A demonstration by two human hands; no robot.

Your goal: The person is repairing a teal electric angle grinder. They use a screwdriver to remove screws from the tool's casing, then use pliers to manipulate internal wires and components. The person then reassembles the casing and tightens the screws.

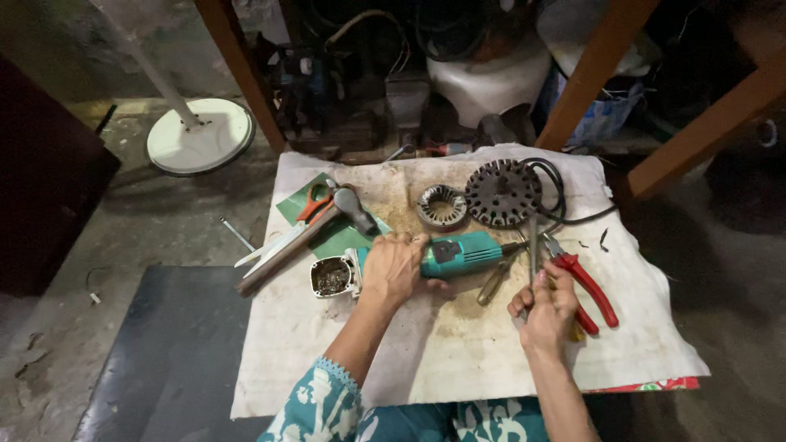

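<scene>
The left hand (395, 266) is gripping the teal power-tool body (458, 254) at the centre of the frame, fingers wrapped over its rear end and clamped on it. The tool is lying flat on the stained white cloth (458, 352) that is covering the low counter. Its open metal end housing (332, 277) is sitting just left of the hand, exposing internal parts.

The right hand (547, 304) is holding a slim metal tool (533, 245), probably a screwdriver, fingers closed around its handle, with the shaft pointing toward the upper part of the frame beside the tool's front end. Red-handled pliers (589, 282) are lying just right of this hand. A second plier-like tool (496, 280) is resting between the two hands.

At the upper centre, a wound stator ring (440, 205) and a laminated rotor disc (503, 192) are lying side by side, with a black cable (565, 205) looping around the disc. Scissors with orange handles (313, 202) and a hammer (303, 237) are lying at the left, on a green sheet (336, 237).

Risks, as judged: the slim tool is likely to slip off its target if the body rolls on the soft cloth. Small parts could fall from the open housing and get lost in the cloth's folds. The loose cable could snag the right hand.
</scene>
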